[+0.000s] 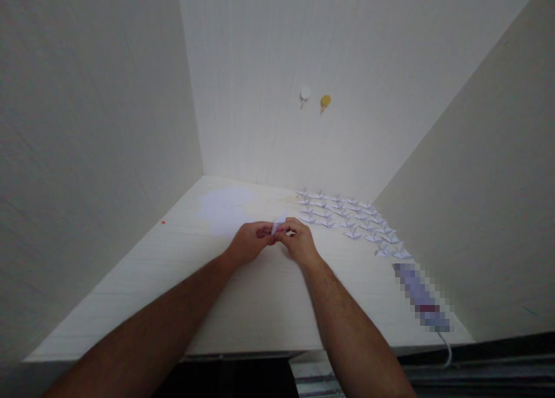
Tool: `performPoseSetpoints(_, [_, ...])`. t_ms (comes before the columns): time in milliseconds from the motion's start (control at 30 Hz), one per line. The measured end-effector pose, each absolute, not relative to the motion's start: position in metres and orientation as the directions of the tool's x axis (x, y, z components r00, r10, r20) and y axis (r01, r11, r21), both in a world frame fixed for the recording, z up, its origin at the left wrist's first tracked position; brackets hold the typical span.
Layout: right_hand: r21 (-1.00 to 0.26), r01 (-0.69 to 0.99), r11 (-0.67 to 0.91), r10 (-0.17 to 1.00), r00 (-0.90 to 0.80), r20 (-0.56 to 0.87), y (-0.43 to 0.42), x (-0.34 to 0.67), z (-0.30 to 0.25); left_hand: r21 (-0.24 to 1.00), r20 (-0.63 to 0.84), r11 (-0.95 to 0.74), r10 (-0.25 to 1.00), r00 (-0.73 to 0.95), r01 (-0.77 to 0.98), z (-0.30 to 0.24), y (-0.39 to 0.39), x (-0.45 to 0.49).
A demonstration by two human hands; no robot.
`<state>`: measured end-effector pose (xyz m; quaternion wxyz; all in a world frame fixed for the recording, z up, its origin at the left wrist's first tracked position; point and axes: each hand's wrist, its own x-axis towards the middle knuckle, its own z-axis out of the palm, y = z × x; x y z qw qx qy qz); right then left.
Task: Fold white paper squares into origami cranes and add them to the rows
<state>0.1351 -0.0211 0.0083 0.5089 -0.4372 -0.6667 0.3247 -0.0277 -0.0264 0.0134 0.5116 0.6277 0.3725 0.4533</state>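
A small folded piece of white paper (278,221) is pinched between my two hands, just above the middle of the table. My left hand (252,241) is closed on its left side, and my right hand (299,240) grips it from the right with thumb and fingers. Part of the paper is hidden behind the fingertips. Rows of several white folded paper cranes (347,213) stand to the right, beyond my right hand. Behind my left hand lie white paper sheets (225,207), spread flat.
The pale tabletop (255,311) is enclosed by a back wall (260,97) and two side walls. Two round hooks, one white (305,93) and one yellow (325,101), are on the back wall. A blurred-out long object (418,294) with a white cord (447,352) lies at the right edge.
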Motion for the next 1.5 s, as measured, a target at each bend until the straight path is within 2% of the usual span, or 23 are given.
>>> performPoseSetpoints(400, [-0.828, 0.369, 0.422, 0.903, -0.086, 0.422, -0.0235, 0.1332, 0.0082, 0.967, 0.215, -0.244, 0.937, 0.274, 0.076, 0.0165, -0.0284, -0.0256])
performPoseSetpoints(667, [-0.835, 0.390, 0.388, 0.920, -0.111, 0.376, -0.0254, 0.1332, 0.0072, 0.969, 0.246, -0.238, 0.931, 0.270, -0.062, 0.0149, -0.0287, -0.0259])
performPoseSetpoints(1033, [-0.883, 0.349, 0.313, 0.950, -0.108, 0.294, -0.0286, 0.1339, 0.0139, 0.977, 0.209, -0.213, 0.940, 0.269, -0.012, 0.0189, -0.0299, -0.0270])
performPoseSetpoints(1233, [-0.894, 0.325, 0.308, 0.951, -0.107, 0.289, -0.0240, 0.1349, 0.0096, 0.947, 0.288, -0.314, 0.923, 0.255, 0.069, 0.0183, -0.0288, -0.0277])
performPoseSetpoints(1400, [-0.899, 0.341, 0.276, 0.961, -0.080, 0.265, -0.0220, 0.1355, 0.0047, 0.935, 0.306, -0.340, 0.918, 0.253, 0.103, 0.0158, -0.0275, -0.0283])
performPoseSetpoints(1500, [-0.859, 0.412, 0.303, 0.950, -0.058, 0.307, -0.0238, 0.1358, 0.0052, 0.939, 0.286, -0.322, 0.926, 0.246, 0.122, 0.0174, -0.0294, -0.0274])
